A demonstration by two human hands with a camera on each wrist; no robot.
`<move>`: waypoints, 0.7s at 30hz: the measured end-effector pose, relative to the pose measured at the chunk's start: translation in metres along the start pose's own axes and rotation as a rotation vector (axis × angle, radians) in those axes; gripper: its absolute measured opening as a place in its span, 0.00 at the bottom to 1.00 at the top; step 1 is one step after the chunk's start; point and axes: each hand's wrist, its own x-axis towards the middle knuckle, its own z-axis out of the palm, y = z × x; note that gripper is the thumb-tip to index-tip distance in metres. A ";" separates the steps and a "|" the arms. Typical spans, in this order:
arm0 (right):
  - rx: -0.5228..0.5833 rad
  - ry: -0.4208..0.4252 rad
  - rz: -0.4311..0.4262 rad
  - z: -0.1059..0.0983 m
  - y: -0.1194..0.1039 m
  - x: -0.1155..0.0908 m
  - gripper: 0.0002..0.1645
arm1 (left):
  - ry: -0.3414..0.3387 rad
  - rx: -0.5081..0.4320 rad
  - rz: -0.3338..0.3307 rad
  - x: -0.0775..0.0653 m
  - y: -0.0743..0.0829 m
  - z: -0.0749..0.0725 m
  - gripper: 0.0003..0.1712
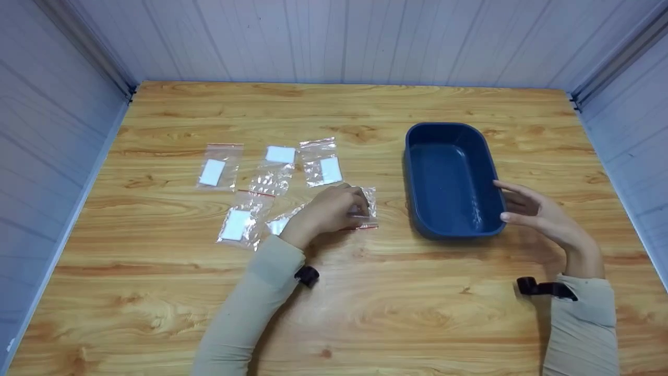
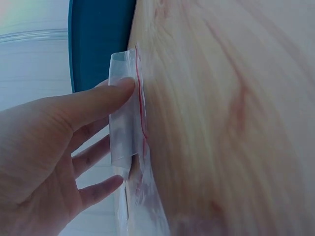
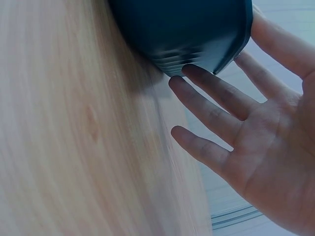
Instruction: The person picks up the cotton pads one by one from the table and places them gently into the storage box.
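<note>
With your left hand (image 1: 334, 210) pinching the near-right zip-lock bag (image 1: 370, 197), left of the blue plastic bin (image 1: 441, 177), squeeze close to its red seal (image 1: 369, 227) to avoid slipping, while your spread, non-gripping right hand (image 1: 548, 219) lightly touches the bin's right side.

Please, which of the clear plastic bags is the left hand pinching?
The rightmost bag in the head view, the one nearest the blue bin. The left hand pinches it; the other bags lie further left.
</note>
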 end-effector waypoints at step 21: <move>0.015 -0.004 -0.013 0.001 0.000 0.000 0.39 | 0.066 -0.077 -0.135 0.000 0.003 -0.009 0.07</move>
